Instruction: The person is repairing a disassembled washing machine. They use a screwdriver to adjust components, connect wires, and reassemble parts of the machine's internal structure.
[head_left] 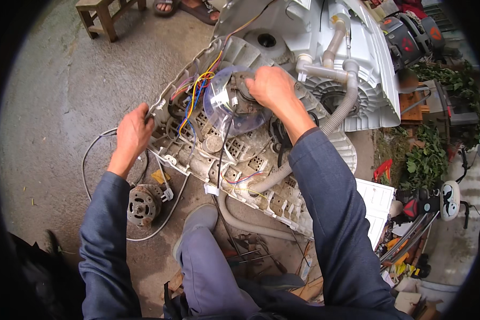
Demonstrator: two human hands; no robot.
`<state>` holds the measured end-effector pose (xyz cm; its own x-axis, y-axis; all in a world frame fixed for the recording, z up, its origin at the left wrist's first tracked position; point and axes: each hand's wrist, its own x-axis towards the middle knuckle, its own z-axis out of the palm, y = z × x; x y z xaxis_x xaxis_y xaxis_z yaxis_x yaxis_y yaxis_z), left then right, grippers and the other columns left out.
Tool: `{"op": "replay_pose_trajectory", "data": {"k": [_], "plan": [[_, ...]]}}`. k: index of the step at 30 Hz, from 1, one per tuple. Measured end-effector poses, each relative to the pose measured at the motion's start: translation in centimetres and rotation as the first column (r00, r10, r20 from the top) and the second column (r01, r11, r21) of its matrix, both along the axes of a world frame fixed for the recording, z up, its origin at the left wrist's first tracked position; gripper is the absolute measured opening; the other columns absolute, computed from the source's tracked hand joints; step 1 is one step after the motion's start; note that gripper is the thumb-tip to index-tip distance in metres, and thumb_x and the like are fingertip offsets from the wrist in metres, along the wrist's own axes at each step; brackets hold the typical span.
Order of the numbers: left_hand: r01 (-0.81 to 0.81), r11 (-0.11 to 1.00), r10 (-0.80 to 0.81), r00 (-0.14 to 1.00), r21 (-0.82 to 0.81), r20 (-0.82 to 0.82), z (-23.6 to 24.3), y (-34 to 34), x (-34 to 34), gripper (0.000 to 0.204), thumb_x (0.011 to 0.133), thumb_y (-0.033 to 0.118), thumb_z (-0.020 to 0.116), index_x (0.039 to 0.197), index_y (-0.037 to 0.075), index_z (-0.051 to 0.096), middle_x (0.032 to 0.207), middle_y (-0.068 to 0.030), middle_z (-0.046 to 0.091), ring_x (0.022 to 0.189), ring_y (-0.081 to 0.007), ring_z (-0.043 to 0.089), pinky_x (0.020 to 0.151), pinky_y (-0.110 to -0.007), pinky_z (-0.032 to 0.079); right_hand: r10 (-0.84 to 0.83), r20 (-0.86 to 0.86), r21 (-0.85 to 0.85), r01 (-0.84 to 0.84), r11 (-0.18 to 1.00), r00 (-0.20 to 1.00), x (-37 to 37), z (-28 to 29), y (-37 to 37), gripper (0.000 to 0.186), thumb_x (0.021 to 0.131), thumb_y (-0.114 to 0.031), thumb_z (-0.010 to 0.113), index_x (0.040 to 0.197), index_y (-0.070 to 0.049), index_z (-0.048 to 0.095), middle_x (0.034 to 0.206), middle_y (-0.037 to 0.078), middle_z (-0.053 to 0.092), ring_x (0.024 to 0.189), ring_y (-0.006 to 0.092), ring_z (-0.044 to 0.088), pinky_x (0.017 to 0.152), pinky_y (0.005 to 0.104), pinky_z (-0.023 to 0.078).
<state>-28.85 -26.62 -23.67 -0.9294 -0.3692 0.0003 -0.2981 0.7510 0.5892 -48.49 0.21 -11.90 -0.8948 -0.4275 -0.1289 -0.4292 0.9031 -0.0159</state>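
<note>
A grimy plastic washing machine base (240,160) lies tipped over in front of me, full of gridded holes. My left hand (133,133) is closed around its left edge. Set in the base is a motor (245,93) with a clear bluish plastic cover (218,114) around it. The fingers of my right hand (273,89) are curled and closed on the motor's right side; their tips are partly hidden. Red, yellow and blue wires (200,85) run just left of the cover. A round capacitor-like part (212,144) sits below it.
The white tub body (368,69) with grey drain hoses (344,109) rises behind. A loose motor (143,205) and a grey cord (85,170) lie on the floor at left. Screwdrivers (250,257) lie near my feet. A wooden stool (104,18) and another person's sandalled feet (197,9) are at the far side.
</note>
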Motion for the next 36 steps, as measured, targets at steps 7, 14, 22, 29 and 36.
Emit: {"op": "replay_pose_trajectory", "data": {"k": [7, 14, 22, 29, 36], "plan": [[-0.015, 0.999, 0.015, 1.000, 0.041, -0.016, -0.4, -0.3, 0.2, 0.021, 0.088, 0.017, 0.063, 0.094, 0.000, 0.053, 0.083, -0.0254, 0.061, 0.083, -0.0471, 0.061, 0.072, -0.050, 0.047, 0.436, 0.047, -0.021, -0.436, 0.900, 0.899, -1.3, 1.1, 1.6, 0.025, 0.085, -0.021, 0.076, 0.097, 0.000, 0.071, 0.096, 0.024, 0.070, 0.100, 0.0443, 0.067, 0.084, 0.0511, 0.054], [-0.024, 0.989, 0.032, 0.998, 0.143, -0.058, -1.3, -0.5, 0.4, 0.021, 0.087, 0.016, 0.064, 0.094, -0.001, 0.054, 0.079, -0.0246, 0.059, 0.076, -0.0436, 0.059, 0.070, -0.047, 0.047, 0.606, 0.056, -0.157, -0.592, 0.790, 0.794, -2.2, 1.1, 3.3, 0.029, 0.081, -0.013, 0.076, 0.106, -0.001, 0.067, 0.096, 0.019, 0.064, 0.098, 0.0414, 0.063, 0.084, 0.0492, 0.051], [-0.033, 0.983, 0.045, 0.997, 0.183, -0.064, -1.2, -0.5, 0.4, 0.020, 0.086, 0.015, 0.063, 0.093, -0.001, 0.055, 0.076, -0.0232, 0.058, 0.071, -0.0401, 0.058, 0.068, -0.044, 0.046, 0.493, -0.037, -0.235, -0.487, 0.841, 0.869, -1.1, 1.3, 3.3, 0.030, 0.079, -0.010, 0.079, 0.106, 0.001, 0.069, 0.101, 0.020, 0.067, 0.098, 0.0417, 0.064, 0.084, 0.0479, 0.051], [-0.033, 0.987, 0.048, 0.995, 0.160, -0.089, -1.1, -0.2, 0.1, 0.022, 0.087, 0.016, 0.065, 0.092, -0.002, 0.053, 0.077, -0.0227, 0.057, 0.071, -0.0390, 0.055, 0.068, -0.044, 0.046, 0.438, -0.121, -0.200, -0.454, 0.868, 0.891, -0.7, -0.1, 3.1, 0.025, 0.086, -0.023, 0.075, 0.094, 0.000, 0.069, 0.094, 0.021, 0.068, 0.094, 0.0419, 0.066, 0.084, 0.0501, 0.052], [-0.010, 0.985, 0.026, 0.996, 0.174, -0.089, -1.1, -0.4, 0.1, 0.023, 0.087, 0.014, 0.066, 0.092, -0.002, 0.051, 0.076, -0.0230, 0.054, 0.071, -0.0392, 0.053, 0.069, -0.044, 0.045, 0.514, -0.152, -0.203, -0.536, 0.820, 0.844, -0.9, -0.1, 3.4, 0.023, 0.086, -0.020, 0.075, 0.091, 0.001, 0.066, 0.091, 0.020, 0.067, 0.092, 0.0419, 0.067, 0.082, 0.0508, 0.053]]}}
